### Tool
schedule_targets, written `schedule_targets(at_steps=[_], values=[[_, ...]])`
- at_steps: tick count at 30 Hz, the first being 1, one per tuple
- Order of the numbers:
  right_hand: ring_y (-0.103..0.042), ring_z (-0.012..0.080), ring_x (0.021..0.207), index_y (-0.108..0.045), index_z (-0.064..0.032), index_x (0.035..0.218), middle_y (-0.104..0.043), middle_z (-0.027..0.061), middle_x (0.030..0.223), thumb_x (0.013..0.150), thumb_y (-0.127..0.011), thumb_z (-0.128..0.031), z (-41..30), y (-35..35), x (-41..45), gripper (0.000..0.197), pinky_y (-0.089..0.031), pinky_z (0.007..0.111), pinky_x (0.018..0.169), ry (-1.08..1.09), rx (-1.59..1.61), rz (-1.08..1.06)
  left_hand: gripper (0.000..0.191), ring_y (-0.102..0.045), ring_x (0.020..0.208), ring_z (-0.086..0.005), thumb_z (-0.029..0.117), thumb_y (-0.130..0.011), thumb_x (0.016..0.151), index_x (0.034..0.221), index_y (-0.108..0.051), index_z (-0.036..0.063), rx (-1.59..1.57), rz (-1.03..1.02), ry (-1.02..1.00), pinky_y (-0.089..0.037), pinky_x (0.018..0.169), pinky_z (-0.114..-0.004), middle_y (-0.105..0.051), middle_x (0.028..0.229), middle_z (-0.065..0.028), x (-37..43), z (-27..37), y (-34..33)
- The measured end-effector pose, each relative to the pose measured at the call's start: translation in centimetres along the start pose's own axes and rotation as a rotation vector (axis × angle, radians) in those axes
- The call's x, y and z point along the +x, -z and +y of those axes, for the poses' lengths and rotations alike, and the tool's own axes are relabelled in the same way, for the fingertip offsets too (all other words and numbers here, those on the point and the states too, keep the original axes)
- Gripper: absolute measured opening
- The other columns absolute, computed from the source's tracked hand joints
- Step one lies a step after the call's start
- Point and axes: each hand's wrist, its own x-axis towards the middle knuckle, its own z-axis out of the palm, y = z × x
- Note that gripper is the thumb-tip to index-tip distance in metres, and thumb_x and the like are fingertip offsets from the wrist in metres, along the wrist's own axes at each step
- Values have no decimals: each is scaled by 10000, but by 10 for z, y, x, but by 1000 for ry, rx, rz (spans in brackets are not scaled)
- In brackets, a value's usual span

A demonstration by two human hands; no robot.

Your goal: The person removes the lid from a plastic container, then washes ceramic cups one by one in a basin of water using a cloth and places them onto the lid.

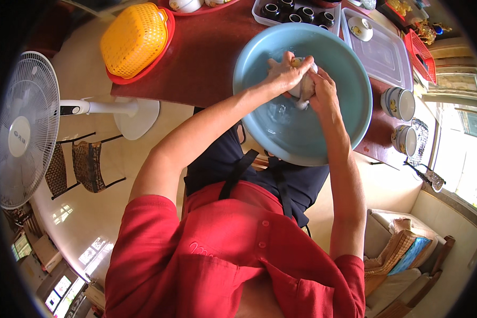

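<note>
A large blue plastic basin (262,131) with water in it stands at the table's front edge. Over it, my left hand (287,75) grips a white bowl with a yellow pattern (296,62). My right hand (324,89) presses a wet pale cloth (307,88) against the bowl's side. The fingers partly cover both things. To the right of the basin are two stacks of patterned bowls, one (398,104) behind the other (404,140). Another bowl (360,29) rests upside down on a clear plastic lid (381,59).
An orange basket (133,39) lies upside down on a red tray (169,37) at the table's left. Several black cups (305,14) sit in a clear plastic container (258,11) behind the basin. A red basket (419,55) is at the far right. A standing fan (28,131) is on the left.
</note>
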Motion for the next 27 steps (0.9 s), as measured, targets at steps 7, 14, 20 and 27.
schedule_targets(at_steps=[7, 14, 20, 27], values=[[-539, 146, 858, -519, -1, 1071, -558, 68, 957, 803, -492, -23, -8, 2, -24, 271, -443, 278, 743, 84, -372, -306, 568, -481, 971, -366, 564, -464, 771, 1058, -459, 73, -175, -22, -18, -487, 692, -373, -444, 1014, -288, 18, -15, -6], [-543, 332, 849, -519, -161, 1034, -484, 163, 995, 745, -472, -4, -14, 14, -49, 332, -443, 419, 735, 642, -1635, -400, 493, -585, 678, -239, 521, -462, 772, 916, -511, 52, 75, -49, 35, -519, 512, -339, -578, 843, -147, 28, -17, 7], [-545, 336, 882, -410, -85, 1083, -472, 138, 1017, 783, -474, -111, -12, 19, -29, 307, -440, 484, 695, 454, -2117, -89, 819, -556, 927, -370, 609, -501, 730, 1277, -253, 52, 245, -63, 182, -537, 546, -362, -365, 1185, -340, -13, 35, 25], [-536, 297, 888, -429, -104, 1057, -511, 114, 992, 792, -452, -127, -11, 31, -3, 267, -461, 433, 691, 704, -1942, -59, 360, -334, 1116, -522, 179, -565, 745, 1078, -538, 47, 1028, -330, -616, -396, 903, -463, -52, 1329, -325, -32, 10, 39]])
